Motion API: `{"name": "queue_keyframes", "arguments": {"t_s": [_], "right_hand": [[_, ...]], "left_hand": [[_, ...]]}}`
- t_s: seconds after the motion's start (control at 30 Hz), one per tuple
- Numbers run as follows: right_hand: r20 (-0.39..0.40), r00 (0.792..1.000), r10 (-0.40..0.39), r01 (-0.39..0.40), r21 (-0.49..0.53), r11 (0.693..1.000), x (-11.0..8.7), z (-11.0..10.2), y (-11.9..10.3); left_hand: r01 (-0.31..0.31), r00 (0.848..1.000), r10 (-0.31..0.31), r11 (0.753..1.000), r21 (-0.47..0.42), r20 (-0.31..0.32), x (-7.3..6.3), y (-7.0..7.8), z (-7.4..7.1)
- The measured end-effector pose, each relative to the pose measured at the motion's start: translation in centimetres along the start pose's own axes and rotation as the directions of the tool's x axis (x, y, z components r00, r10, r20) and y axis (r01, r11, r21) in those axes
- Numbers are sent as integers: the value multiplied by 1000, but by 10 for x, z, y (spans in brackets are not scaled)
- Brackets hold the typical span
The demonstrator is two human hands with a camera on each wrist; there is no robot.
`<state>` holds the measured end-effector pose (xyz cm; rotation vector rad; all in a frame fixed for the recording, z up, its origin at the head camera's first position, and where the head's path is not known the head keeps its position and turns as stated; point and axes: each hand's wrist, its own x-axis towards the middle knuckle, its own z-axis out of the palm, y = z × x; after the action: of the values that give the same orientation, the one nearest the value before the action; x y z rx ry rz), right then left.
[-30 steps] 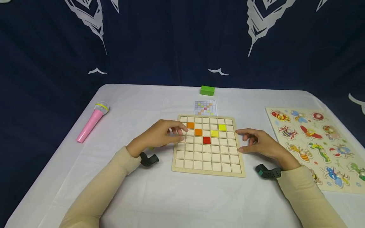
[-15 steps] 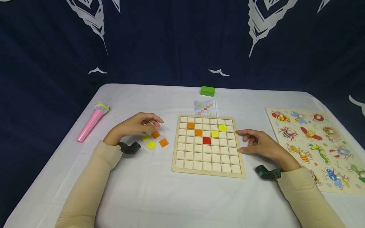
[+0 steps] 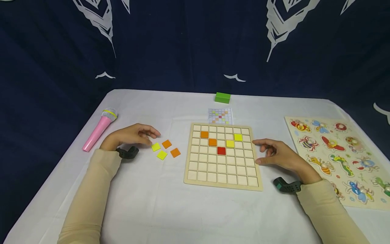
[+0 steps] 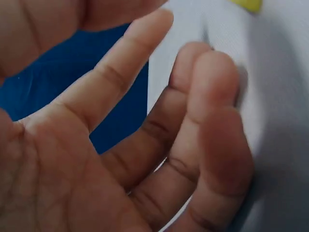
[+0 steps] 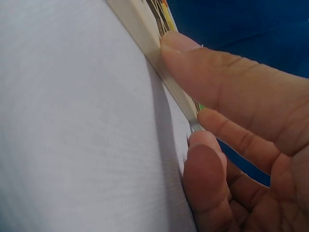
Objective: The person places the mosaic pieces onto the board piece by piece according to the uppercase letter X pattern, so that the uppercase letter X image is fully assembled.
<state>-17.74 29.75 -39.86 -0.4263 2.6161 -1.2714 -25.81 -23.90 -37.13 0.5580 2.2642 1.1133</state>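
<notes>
My left hand (image 3: 131,134) is at the left of the board, loosely bent and holding nothing, its thumb tip close to a yellow tile (image 3: 156,146). Beside that tile lie a second yellow tile (image 3: 162,155) and two orange ones, an upper orange tile (image 3: 166,144) and a lower orange tile (image 3: 175,152). The wooden grid board (image 3: 222,185) carries two orange tiles, two yellow tiles and a red tile (image 3: 221,150) in a V shape. Along its right edge rest the thumb and index fingertips of my right hand (image 3: 279,154); the right wrist view shows the thumb (image 5: 193,67) touching the rim.
Behind the board lies a printed pattern card (image 3: 220,116), with a green block (image 3: 222,98) farther back. A pink toy microphone (image 3: 100,130) lies at the left. An insect puzzle board (image 3: 332,145) takes up the right side, partly under the right forearm.
My left hand has moved left from over the board to beside the loose tiles, uncovering them. The right hand stays at the board's edge.
</notes>
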Motion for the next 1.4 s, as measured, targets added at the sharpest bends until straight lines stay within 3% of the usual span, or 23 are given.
{"name": "queue_keyframes", "arguments": {"t_s": [0.27,0.93,1.4], "right_hand": [[-2,1000,-2,2,1,1000,0,0,0],[1,1000,10,-10,2,1000,0,0,-1],[0,1000,10,-10,-3,1000,0,0,1]], "left_hand": [[-3,1000,3,1000,10,27,0,3,4],[41,996,-27,985,170,-82,3,3,11],[57,994,-37,976,210,-99,3,3,12]]}}
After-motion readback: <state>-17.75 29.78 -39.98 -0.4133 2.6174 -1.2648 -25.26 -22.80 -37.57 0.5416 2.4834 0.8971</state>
